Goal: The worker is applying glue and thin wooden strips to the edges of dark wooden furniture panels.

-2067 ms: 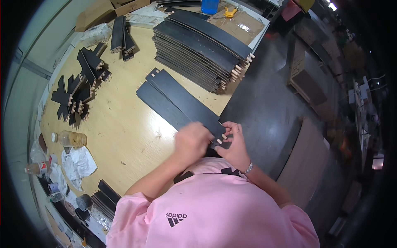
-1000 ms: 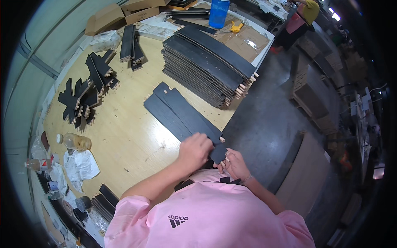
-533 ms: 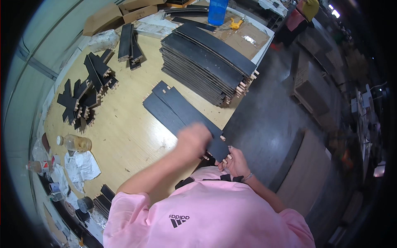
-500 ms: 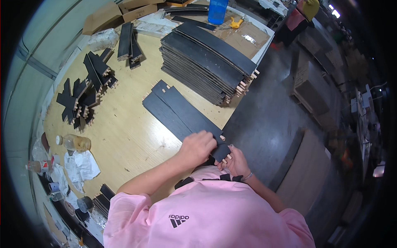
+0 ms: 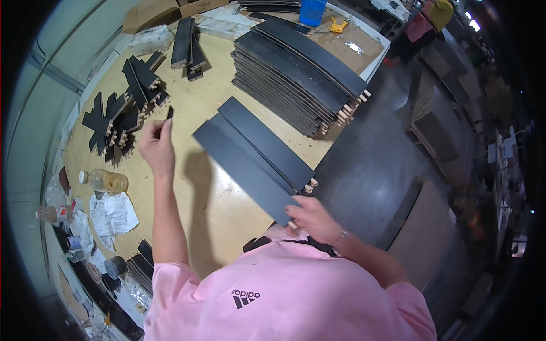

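My left hand [image 5: 157,149] is raised over the table's left half, thumb and finger pinching a small dark strip [image 5: 170,112] whose kind I cannot make out. Beside it lies a loose heap of short black slats [image 5: 108,122] with wooden dowels in their ends. My right hand [image 5: 314,220] grips the near end of a long black board [image 5: 244,170], close to my body, with a pale dowel showing by the fingers. Alongside and partly under that board is a second black board [image 5: 270,142], with dowels at its near right corner.
A tall stack of curved black boards [image 5: 290,79] with dowel ends stands at the table's far right. Several black slats [image 5: 185,45] lie at the back. At left are a bottle [image 5: 105,181] and white crumpled paper [image 5: 114,216]. A blue container [image 5: 312,11] stands behind the stack.
My left hand has left the boards by my body and swung out left, now with a dark strip. My right hand has shifted onto the near board's end, and that board has moved.
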Demonstrator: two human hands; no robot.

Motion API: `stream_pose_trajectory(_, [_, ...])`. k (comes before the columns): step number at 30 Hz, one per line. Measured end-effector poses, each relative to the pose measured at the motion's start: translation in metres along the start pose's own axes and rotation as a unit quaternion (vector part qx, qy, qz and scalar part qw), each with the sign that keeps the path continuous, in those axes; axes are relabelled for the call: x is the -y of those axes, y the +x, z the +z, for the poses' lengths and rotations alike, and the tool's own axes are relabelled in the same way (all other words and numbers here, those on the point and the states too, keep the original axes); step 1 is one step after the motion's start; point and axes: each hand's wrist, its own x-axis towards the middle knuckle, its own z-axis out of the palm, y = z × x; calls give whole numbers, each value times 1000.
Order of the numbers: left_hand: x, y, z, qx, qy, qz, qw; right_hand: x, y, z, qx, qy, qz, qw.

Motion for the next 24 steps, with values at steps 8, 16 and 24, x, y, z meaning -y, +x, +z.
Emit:
stream_pose_trajectory(8, [-5, -13, -41, 44, -1, 14, 999, -35, 79, 73, 120, -3, 215, 969])
stream_pose_trajectory(16, [-14, -55, 8, 193, 56, -8, 980, -4, 44, 40, 88, -223, 100, 966])
stream_pose_trajectory(24, [31, -22, 68, 156, 197, 74, 965, -12, -2, -24, -106, -58, 161, 979])
